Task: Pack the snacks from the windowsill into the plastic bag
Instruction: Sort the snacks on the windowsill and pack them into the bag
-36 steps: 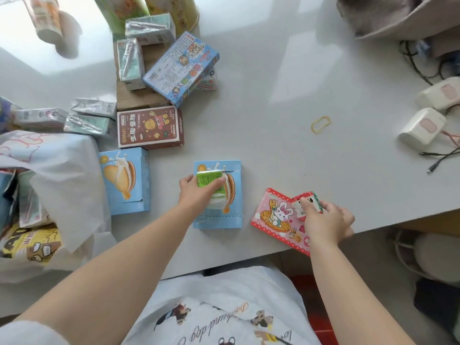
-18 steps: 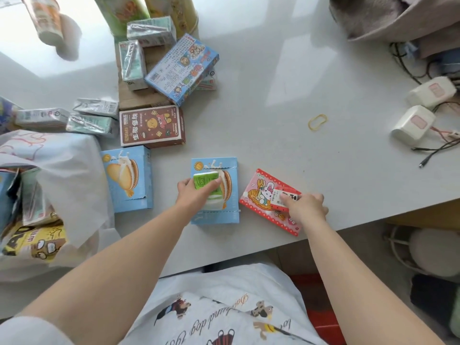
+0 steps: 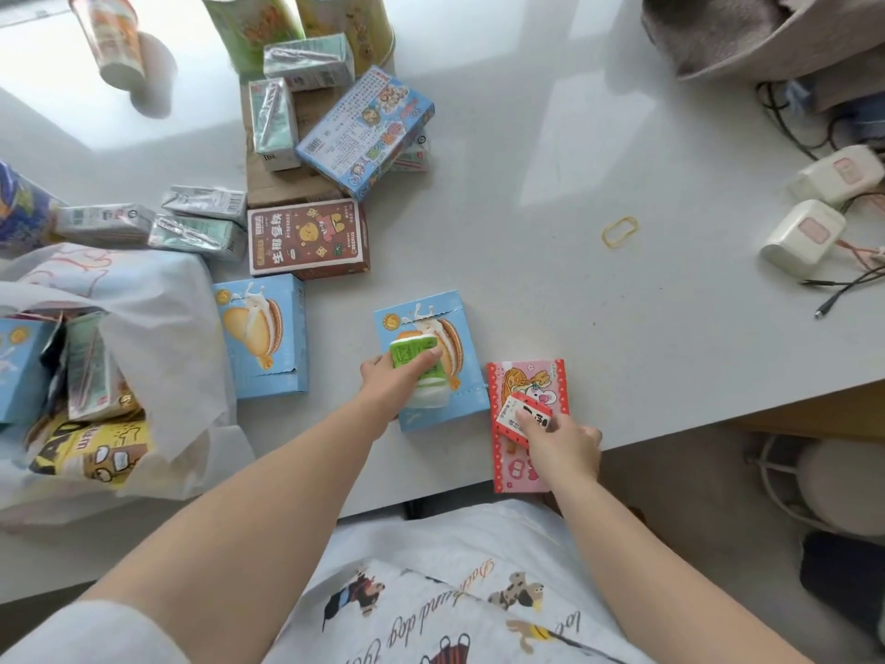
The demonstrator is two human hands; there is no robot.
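Head view: just below the middle of the frame, the left hand (image 3: 400,383) curls its fingers and thumb round a green-and-white snack pack (image 3: 417,371), which lies on top of a light blue biscuit box (image 3: 457,404). To its right, at the windowsill's near edge, the right hand (image 3: 562,445) pinches a small red-and-white packet (image 3: 517,414) against a pink cartoon snack box (image 3: 529,385), whose lower end juts out over the edge. The white plastic bag (image 3: 158,328) sits at the left of the frame with its mouth open toward the person; a yellow-and-black pack (image 3: 91,452) and other cartons already lie inside. More snacks wait on the sill: a second light blue biscuit box (image 3: 261,335) beside the bag, a dark red biscuit box (image 3: 309,239) above it, a blue cartoon box (image 3: 366,131) and small drink cartons (image 3: 198,220) toward the upper left.

The step appears to be gathering each small pack together with the box beneath it. To do it well, each hand would probably slide its fingers under the box while the thumb clamps the small pack on top, so that both lift as one stack. The pink box's overhang gives the right hand an easy way underneath. The load nearer the bag would best go first, flat onto what already lies inside, since the soft mouth could fold shut.
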